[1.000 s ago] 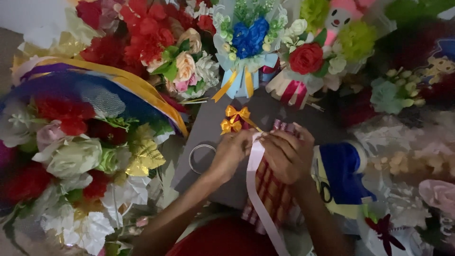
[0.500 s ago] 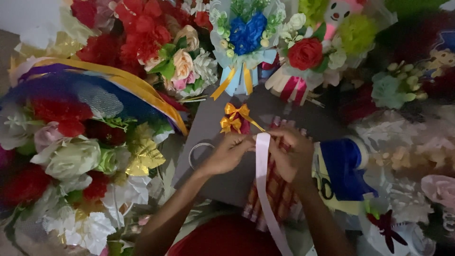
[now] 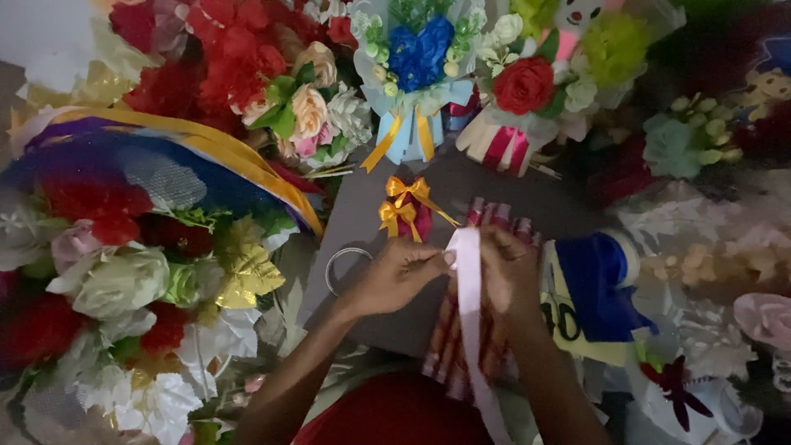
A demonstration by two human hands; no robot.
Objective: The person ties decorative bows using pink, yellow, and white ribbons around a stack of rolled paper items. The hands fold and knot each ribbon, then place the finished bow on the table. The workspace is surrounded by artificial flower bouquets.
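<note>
We pinch the pale pink ribbon point(image 3: 466, 272) w/ both hands: left hand point(image 3: 401, 276) nips its top edge, right hand point(image 3: 509, 272) grips just beside, prob. to keep it taut. Ribbon runs down btwn our wrists, over striped red wrapping point(image 3: 451, 354) on the grey board point(image 3: 354, 222). Gold bows point(image 3: 404, 206) lie just above.

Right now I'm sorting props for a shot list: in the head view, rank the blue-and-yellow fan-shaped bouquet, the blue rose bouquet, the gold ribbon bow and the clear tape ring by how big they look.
1. Blue-and-yellow fan-shaped bouquet, largest by far.
2. Blue rose bouquet.
3 and 4. Gold ribbon bow and clear tape ring look alike in size; I won't rank them.
</note>
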